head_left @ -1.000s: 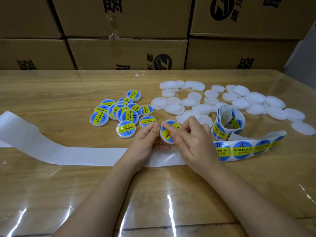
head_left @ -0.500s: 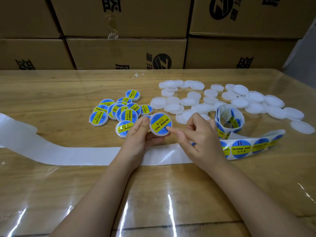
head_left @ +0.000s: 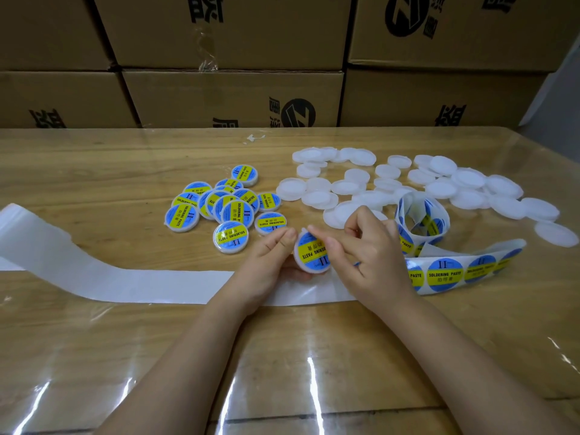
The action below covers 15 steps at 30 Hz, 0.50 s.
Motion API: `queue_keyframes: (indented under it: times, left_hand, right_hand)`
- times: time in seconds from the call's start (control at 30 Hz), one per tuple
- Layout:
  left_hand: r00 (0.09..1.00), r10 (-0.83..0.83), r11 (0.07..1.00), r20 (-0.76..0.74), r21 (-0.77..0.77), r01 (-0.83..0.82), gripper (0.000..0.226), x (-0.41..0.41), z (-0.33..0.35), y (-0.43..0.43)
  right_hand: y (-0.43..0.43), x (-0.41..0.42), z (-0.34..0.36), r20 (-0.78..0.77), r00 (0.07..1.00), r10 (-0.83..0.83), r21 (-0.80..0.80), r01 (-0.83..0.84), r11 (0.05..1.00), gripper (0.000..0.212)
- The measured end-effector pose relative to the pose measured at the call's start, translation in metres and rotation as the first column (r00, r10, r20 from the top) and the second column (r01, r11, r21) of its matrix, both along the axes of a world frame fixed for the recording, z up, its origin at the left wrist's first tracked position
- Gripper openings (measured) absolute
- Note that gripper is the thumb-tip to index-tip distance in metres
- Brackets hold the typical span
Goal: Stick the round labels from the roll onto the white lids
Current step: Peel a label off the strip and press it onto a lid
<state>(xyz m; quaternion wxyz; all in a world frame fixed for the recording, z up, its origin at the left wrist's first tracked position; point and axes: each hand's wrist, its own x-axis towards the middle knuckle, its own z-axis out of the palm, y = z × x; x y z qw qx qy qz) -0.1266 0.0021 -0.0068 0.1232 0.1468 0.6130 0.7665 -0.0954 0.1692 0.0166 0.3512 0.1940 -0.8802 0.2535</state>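
Observation:
A white lid (head_left: pixel 309 255) with a blue and yellow round label on it is tilted upright at the table's middle. My left hand (head_left: pixel 268 262) grips it from the left and below. My right hand (head_left: pixel 364 249) rests its thumb and fingertips on the label face. The label roll (head_left: pixel 422 222) curls just right of my right hand, and its strip of labels (head_left: pixel 461 273) runs out to the right. Several bare white lids (head_left: pixel 439 189) are scattered behind and to the right. A cluster of labelled lids (head_left: pixel 226 205) lies to the left.
The empty white backing strip (head_left: pixel 110 277) stretches left across the wooden table (head_left: pixel 125 356), which has a clear glossy cover. Stacked cardboard boxes (head_left: pixel 232 95) wall off the far edge.
The lid has turned in my hands, its label face now rotated and angled to the right. My right thumb and fingers have moved onto the label.

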Motion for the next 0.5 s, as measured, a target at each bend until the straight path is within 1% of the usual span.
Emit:
queue_keyframes:
  times: [0.13,0.27,0.37,0.5]
  left_hand:
    - [1.0,0.015,0.999,0.011,0.039,-0.015,0.034,-0.0004,0.002,-0.0001]
    - [0.995,0.096,0.99,0.006,0.099,-0.096,0.031,-0.0025,0.0041,-0.001]
    - [0.988,0.151,0.981,0.008,0.125,-0.151,0.032,-0.0043,0.0043,-0.0022]
    - [0.983,0.183,0.971,0.023,0.152,-0.185,0.036,-0.0058,0.0066,-0.005]
  right_hand:
    - [0.0038,-0.0019,0.0007,-0.015,0.999,-0.032,0.002,0.032,0.999,0.034]
    - [0.0058,-0.0026,-0.0009,-0.003,0.999,-0.038,-0.006,0.038,0.999,0.035]
    - [0.0055,-0.003,-0.0018,-0.011,0.999,-0.032,-0.015,0.031,0.999,0.035]
    - [0.0014,-0.0012,-0.0037,-0.025,1.0,-0.005,-0.004,0.005,1.0,0.033]
